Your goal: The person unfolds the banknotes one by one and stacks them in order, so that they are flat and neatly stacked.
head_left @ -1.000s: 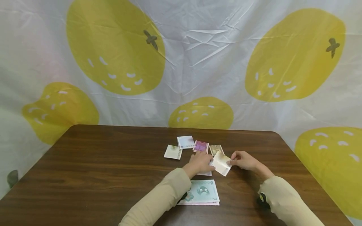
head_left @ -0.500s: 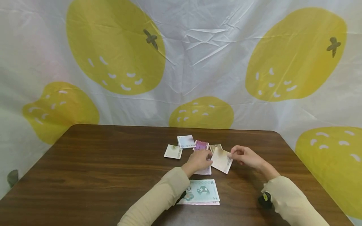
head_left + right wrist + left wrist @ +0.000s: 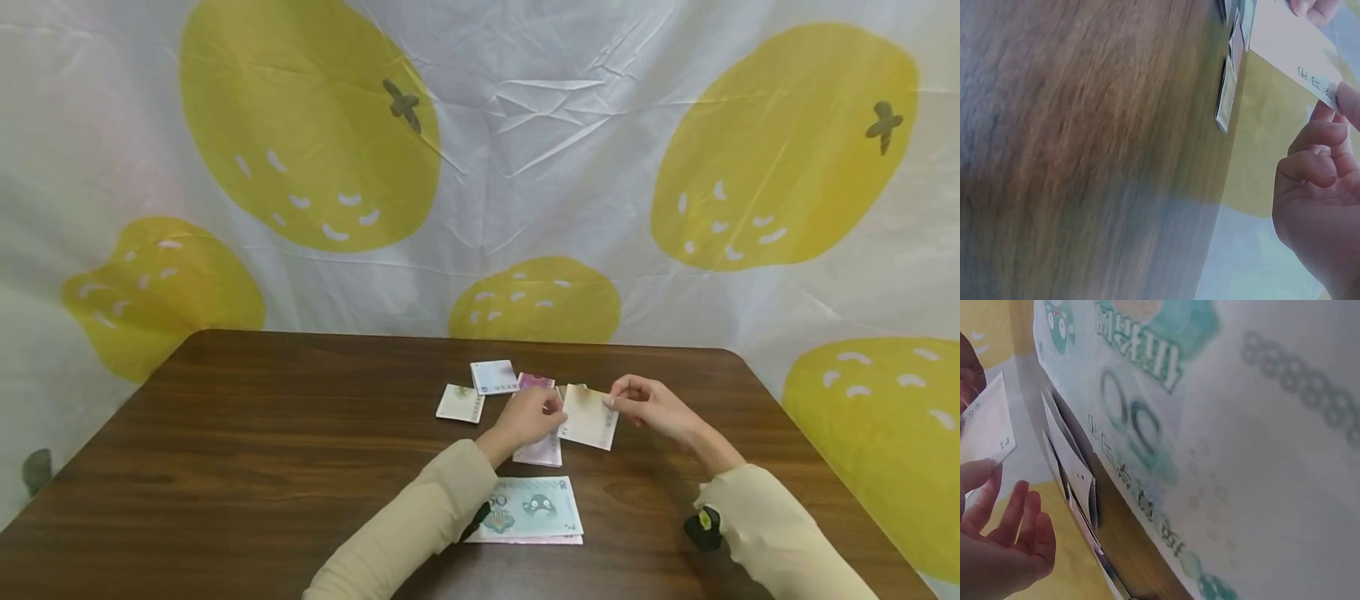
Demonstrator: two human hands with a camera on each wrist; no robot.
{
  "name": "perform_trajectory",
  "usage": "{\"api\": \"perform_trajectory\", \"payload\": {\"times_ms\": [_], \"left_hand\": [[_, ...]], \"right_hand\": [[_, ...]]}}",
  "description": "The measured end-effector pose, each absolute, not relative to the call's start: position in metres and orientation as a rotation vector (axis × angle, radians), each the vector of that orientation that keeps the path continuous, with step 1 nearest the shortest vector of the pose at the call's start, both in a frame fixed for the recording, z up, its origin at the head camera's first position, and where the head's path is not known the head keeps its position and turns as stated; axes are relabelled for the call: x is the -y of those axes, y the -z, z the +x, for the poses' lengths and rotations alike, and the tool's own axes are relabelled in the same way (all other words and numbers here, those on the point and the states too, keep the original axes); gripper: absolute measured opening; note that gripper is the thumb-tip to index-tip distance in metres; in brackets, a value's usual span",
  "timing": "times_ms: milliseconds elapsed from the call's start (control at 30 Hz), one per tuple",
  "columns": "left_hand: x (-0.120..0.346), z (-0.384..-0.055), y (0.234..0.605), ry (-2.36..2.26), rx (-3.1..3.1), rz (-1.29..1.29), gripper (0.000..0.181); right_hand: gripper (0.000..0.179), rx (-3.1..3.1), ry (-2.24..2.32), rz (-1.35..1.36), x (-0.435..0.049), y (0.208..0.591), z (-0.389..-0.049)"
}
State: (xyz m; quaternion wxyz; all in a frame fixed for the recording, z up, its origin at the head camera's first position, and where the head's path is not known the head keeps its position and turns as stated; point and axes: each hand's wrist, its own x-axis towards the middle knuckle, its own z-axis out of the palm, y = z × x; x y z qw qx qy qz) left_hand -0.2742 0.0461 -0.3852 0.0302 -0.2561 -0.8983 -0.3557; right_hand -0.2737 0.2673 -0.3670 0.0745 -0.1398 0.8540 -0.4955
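Observation:
Between both hands is a pale, square-looking banknote (image 3: 588,419), raised over the table and tilted toward the head camera. The left hand (image 3: 522,418) pinches its left corner between thumb and index finger; in the left wrist view the other fingers (image 3: 1040,534) are loosely bent. At the opposite edge, the right hand (image 3: 654,408) pinches the note with thumb and fingertips, as the right wrist view also shows. A folded pinkish-white banknote (image 3: 538,452) lies below the left hand, partly hidden by it. Nearer the body, under the left forearm, are large teal banknotes (image 3: 536,507) marked 50, with a pink one beneath.
Folded notes lie farther back: a white one (image 3: 494,377), a cream one (image 3: 461,403) and a purple one (image 3: 534,381). Mostly hidden behind the raised note is a brown note (image 3: 575,381). The brown wooden table (image 3: 262,450) ends at a lemon-print cloth (image 3: 525,192).
The pale note has risen slightly and turned from slanted to more upright and square-on. The right hand has moved a little up with it, and the left hand's fingers have drawn in to its corner.

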Motion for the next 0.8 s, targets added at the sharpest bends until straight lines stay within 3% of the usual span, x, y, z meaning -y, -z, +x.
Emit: {"api": "perform_trajectory", "payload": {"times_ms": [267,800], "left_hand": [[-0.038,-0.280,0.392,1.320,2.615,-0.909,0.015],[-0.031,-0.261,0.374,1.852,2.536,-0.653,0.009]], "right_hand": [[0.029,-2.538,1.552,-0.410,-0.261,0.365,-0.272],[0.031,-2.468,1.650,-0.331,-0.242,0.365,-0.262]]}}
